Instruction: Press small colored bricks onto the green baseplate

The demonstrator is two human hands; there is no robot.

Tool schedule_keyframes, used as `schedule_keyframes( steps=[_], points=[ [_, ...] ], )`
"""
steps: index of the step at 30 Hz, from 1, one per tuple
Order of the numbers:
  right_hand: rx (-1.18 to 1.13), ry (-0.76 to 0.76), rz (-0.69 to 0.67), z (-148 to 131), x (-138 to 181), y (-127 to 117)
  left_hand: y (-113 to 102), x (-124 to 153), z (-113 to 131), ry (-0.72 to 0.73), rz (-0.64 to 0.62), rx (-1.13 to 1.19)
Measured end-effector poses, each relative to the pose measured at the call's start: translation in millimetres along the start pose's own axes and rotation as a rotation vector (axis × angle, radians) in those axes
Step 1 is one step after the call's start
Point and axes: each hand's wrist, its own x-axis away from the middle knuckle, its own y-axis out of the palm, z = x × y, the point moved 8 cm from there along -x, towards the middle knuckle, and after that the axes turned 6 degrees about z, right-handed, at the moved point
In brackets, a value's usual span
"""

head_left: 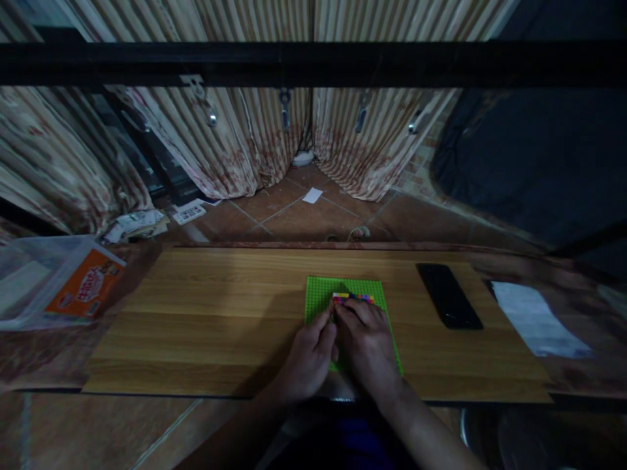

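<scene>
While both hands are bent together over the green baseplate (pixel 321 294) at lower centre of the frame, the left hand (pixel 309 360) and right hand (pixel 368 346) touching, fingertips are pressed on a short row of coloured bricks (pixel 353 298); whether a brick is pinched cannot be told. Pressing is probably best done straight down, with the baseplate kept flat on the table (pixel 206 313). Writing on the orange packet (pixel 91 284) at left is not readable.

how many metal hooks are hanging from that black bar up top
4: one hook at the left, one hook near the middle, one hook right of it, one hook farthest right. More may be hidden behind the black bar.
</scene>
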Motion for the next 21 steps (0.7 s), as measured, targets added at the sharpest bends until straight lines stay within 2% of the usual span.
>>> schedule_keyframes(
  steps=[2,5,6,9,14,18,21],
  points=[
    [-0.019,0.035,0.018,3.0,1.6,-0.4,-7.2,-0.5,-9.5,-0.085,0.052,0.153],
    [-0.076,0.111,0.105,6.3,8.6,-9.9,-16.1,4.0,-22.4,-0.289,0.134,0.532],
    [-0.100,0.132,0.133,6.2,11.9,-14.7,-14.8,7.3,-24.3,-0.373,0.131,0.681],
    [-0.180,0.159,0.150,0.1,20.6,-27.2,-11.2,14.6,-12.7,-0.459,0.071,0.854],
    [-0.303,0.144,0.046,-21.5,24.0,-33.7,-4.0,19.8,8.5,-0.436,-0.023,1.002],
    [-0.309,0.192,-0.029,-31.7,23.0,-26.2,-2.0,20.7,11.3,-0.382,-0.043,0.966],
    [-0.300,0.233,-0.021,-32.5,22.5,-21.6,-1.6,20.3,12.4,-0.322,-0.037,0.919]
  ],
)
